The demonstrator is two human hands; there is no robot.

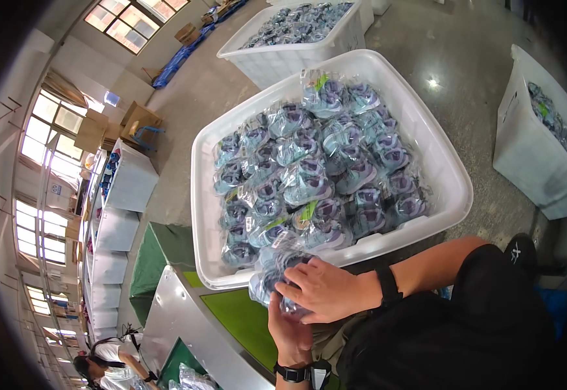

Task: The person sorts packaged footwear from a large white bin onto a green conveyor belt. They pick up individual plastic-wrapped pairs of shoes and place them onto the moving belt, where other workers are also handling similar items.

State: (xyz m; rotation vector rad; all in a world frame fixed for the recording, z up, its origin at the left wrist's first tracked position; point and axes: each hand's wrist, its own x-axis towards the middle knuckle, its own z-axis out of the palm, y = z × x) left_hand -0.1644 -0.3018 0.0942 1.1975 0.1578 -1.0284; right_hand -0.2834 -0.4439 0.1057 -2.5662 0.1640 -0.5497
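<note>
A pair of blue-grey shoes in a clear plastic bag [272, 268] is between my hands, over the near rim of a large white bin [203, 214]. My right hand [330, 290] lies across the top of the bag, its fingers curled onto it. From below, my left hand [291, 337] grips the bag's lower end, with part of its fingers hidden behind it. Inside the bin, many bagged shoes [306, 179] of the same kind are packed in rows, some with bright green tags.
A metal-edged table [173, 312] with green panels stands left of my hands. There, a person in a white top [111, 364] works near more plastic bags [195, 377]. Further white bins of bagged shoes stand behind [251, 57] and at right [514, 140].
</note>
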